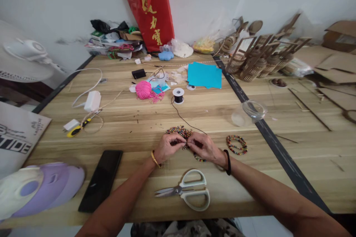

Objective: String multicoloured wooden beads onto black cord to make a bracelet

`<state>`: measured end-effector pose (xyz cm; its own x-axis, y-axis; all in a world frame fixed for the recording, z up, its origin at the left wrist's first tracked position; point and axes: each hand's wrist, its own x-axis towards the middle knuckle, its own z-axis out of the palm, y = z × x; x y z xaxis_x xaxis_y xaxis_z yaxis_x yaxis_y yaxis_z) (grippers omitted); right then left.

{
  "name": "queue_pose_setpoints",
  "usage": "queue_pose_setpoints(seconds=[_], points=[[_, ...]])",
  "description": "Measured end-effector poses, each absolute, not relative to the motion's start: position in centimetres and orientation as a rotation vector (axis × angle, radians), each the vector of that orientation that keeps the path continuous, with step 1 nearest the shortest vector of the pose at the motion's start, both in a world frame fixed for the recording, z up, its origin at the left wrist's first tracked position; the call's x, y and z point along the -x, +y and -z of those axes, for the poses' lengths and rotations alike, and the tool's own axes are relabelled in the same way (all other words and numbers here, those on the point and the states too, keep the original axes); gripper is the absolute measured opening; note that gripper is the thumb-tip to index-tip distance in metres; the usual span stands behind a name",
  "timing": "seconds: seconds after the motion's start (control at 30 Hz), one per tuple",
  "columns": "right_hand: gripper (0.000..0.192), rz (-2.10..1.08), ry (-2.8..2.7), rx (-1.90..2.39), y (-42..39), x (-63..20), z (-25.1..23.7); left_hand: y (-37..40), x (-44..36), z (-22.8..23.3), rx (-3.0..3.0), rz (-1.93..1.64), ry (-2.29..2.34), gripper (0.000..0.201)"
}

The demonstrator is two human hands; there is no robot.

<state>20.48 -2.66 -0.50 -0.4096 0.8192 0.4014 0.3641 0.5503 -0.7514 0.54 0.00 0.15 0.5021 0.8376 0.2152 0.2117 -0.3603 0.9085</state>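
My left hand [170,145] and my right hand [203,145] meet fingertip to fingertip, each in a pinch. A black cord [185,120] runs from a white spool of black cord [178,96] down to my right hand. Below that hand, part of a strand of colourful beads [199,158] shows. What sits between the left fingertips is too small to make out. Just beyond both hands lies a pile of small multicoloured beads [179,130]. To the right rests a finished-looking beaded bracelet [236,145], coiled on the wood. Scissors [183,190] lie partly open nearer me.
A black phone [100,180] and a purple-and-white object [50,188] lie left of my arm. Pink yarn [144,90], blue sheets [204,75] and a clear plastic container [253,110] stand farther back. A yellow cutter [79,128] is at left, wooden lantern-like frames [258,61] at back right.
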Motion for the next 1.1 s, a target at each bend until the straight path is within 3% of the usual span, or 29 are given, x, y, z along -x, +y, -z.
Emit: queue_pose_setpoints(seconds=[1.1], points=[[0.016, -0.747, -1.990, 0.948, -2.72, -20.48, 0.39, -0.06, -0.57, -0.13, -1.873, -0.874, 0.871, 0.008]])
